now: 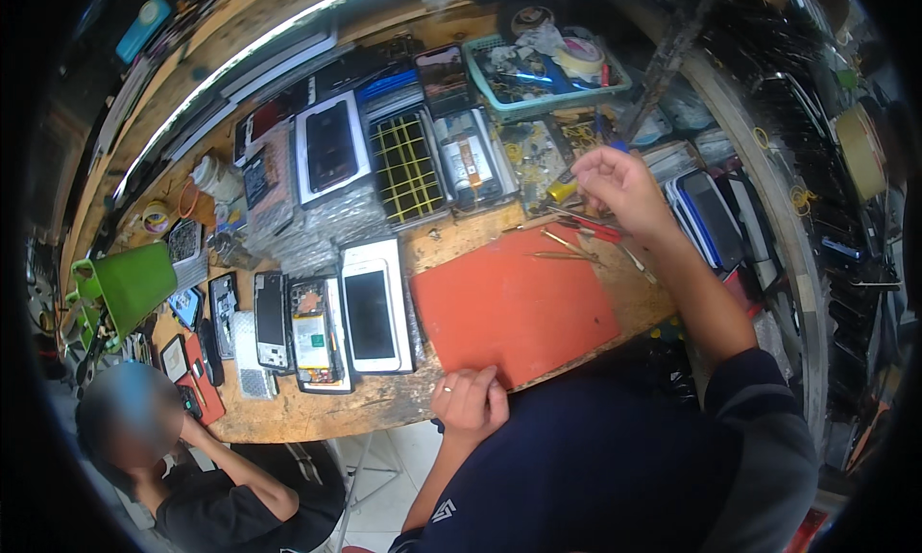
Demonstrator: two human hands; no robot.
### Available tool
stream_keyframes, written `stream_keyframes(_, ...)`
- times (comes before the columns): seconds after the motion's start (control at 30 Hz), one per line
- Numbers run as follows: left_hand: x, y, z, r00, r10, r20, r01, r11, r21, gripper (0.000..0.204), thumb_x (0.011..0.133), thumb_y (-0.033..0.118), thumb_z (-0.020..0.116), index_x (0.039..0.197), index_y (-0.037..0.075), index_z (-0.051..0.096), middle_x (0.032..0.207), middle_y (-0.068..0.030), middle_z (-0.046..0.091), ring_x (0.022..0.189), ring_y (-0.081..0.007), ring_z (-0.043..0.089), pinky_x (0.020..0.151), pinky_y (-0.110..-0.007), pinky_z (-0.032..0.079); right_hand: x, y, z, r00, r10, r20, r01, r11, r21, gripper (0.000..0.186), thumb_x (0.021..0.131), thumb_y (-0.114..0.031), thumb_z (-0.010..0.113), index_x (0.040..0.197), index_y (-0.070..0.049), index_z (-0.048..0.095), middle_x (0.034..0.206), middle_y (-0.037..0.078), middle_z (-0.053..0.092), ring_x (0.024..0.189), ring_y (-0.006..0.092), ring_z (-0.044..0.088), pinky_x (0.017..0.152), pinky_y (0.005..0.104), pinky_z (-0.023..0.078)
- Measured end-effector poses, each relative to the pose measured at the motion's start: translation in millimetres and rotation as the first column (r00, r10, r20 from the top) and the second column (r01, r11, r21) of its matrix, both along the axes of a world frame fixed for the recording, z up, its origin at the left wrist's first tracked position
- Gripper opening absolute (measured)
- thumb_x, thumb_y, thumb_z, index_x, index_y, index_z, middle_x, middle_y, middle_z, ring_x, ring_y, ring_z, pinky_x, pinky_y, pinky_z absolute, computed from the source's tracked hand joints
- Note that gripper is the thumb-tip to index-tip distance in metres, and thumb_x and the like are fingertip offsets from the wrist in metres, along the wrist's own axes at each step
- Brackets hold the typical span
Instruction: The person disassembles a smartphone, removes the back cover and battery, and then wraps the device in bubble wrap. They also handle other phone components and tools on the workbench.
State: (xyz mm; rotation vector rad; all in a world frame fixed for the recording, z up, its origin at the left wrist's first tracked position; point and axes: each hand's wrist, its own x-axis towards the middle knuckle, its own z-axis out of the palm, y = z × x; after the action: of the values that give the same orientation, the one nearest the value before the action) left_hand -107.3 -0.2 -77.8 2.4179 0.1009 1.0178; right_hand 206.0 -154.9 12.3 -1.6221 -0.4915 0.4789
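Cluttered workbench point(317, 414); right hand point(615, 183) above screwdrivers point(576, 228)

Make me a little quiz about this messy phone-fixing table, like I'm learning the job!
1. True or false: the left hand rests on the near edge of the orange mat.
2. What is the right hand reaching among? A) small hand tools at the far side of the mat B) the green bin C) the roll of tape
3. Fill in: the white phone lies just to the ___ of the orange mat.

Key: 1 true. 2 A. 3 left.
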Motion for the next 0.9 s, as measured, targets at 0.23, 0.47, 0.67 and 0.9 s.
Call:
stream_keyframes(0.23, 1.7, -2.5, 1.7, 1.000, 0.010, -0.019, -0.009, 1.000, 0.022, 0.023, 0.072, 0.000, 0.068, 0.095, 0.001, 0.074, 0.077, -0.0103, 0.066, 0.067, -0.0262, 0.065, 0.062, -0.036, 0.050, -12.6, -2.8, -34.2, 0.983, 0.144, 0.114, -0.143, 0.990, -0.016, 0.009, 0.102, -0.006, 0.066, 0.109, 0.000, 0.068, 0.087, -0.004, 0.065, 0.072, 0.0003, 0.055, 0.062, 0.0210, 0.046)
stream_keyframes(0.47, 1.2, -9.1, 2.2, 0.999, 0.046, 0.009, -0.046, 0.999, -0.012, 0.024, 0.071, -0.003, 0.068, 0.094, 0.001, 0.073, 0.077, -0.0113, 0.066, 0.065, -0.0273, 0.065, 0.060, -0.037, 0.050, -46.9, 15.2, -27.5, 0.862, 0.366, 0.350, -0.346, 0.930, -0.121, 0.011, 0.099, -0.006, 0.070, 0.106, 0.001, 0.069, 0.084, 0.004, 0.069, 0.074, 0.0096, 0.064, 0.065, 0.0262, 0.052)
stream_keyframes(0.67, -8.4, -14.5, 8.6, 1.000, -0.002, -0.002, 0.002, 0.999, -0.041, 0.024, 0.070, -0.004, 0.069, 0.094, 0.000, 0.073, 0.076, -0.0112, 0.066, 0.065, -0.0269, 0.065, 0.060, -0.036, 0.052, -63.6, 6.4, -13.0, 0.843, 0.366, 0.393, -0.339, 0.930, -0.139, 0.014, 0.099, -0.005, 0.070, 0.111, 0.002, 0.069, 0.091, 0.008, 0.069, 0.076, 0.0119, 0.066, 0.068, 0.0276, 0.054)
stream_keyframes(0.9, -3.0, -8.2, 10.3, 0.998, -0.016, 0.053, 0.020, 0.998, -0.064, 0.026, 0.069, -0.003, 0.070, 0.094, 0.000, 0.073, 0.075, -0.0098, 0.065, 0.066, -0.0265, 0.065, 0.061, -0.036, 0.052, -101.2, -62.2, 132.9, 0.737, 0.676, -0.007, -0.266, 0.299, 0.917, 0.041, 0.102, -0.033, 0.065, 0.123, 0.001, 0.055, 0.112, 0.015, 0.060, 0.099, 0.0290, 0.062, 0.085, 0.0446, 0.055)
